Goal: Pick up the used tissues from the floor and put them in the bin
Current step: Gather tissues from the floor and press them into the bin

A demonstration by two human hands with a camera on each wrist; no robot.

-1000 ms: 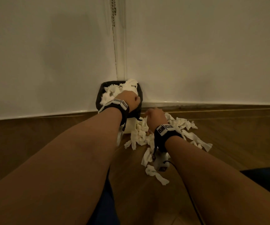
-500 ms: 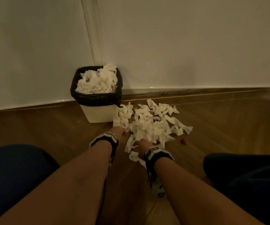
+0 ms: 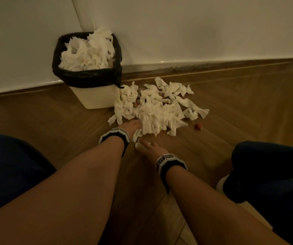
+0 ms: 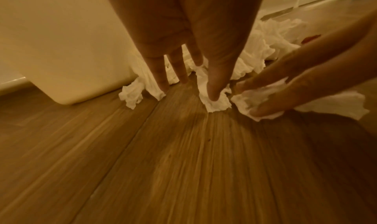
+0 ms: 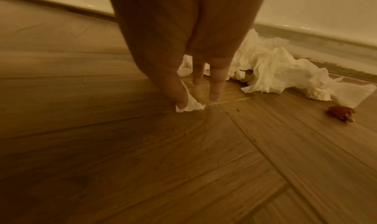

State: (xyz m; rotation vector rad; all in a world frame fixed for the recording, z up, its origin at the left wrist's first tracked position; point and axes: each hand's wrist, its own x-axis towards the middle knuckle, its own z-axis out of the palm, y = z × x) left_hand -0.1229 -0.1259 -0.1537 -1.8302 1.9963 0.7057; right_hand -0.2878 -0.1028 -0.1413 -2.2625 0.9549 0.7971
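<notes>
A cream bin (image 3: 96,98) with a black liner (image 3: 85,77) stands against the wall, heaped with white tissues (image 3: 89,52). To its right a pile of crumpled tissues (image 3: 157,110) lies on the wood floor. My left hand (image 3: 136,124) reaches into the pile's near edge with straight fingers (image 4: 162,83), and its thumb presses a tissue scrap (image 4: 216,104) to the floor. Just nearer me, my right hand (image 3: 143,144) pinches a small crumpled tissue (image 4: 258,100) between thumb and fingers; this tissue (image 5: 190,106) shows under the thumb.
A small red scrap (image 3: 198,126) lies on the floor right of the pile, also the red scrap (image 5: 340,113) in the right wrist view. My dark-clothed knees (image 3: 272,174) flank the arms. The white wall and skirting (image 3: 212,65) run behind.
My left hand left the top of the bin and came down to the pile. The right hand drew back from the pile toward me with a small tissue.
</notes>
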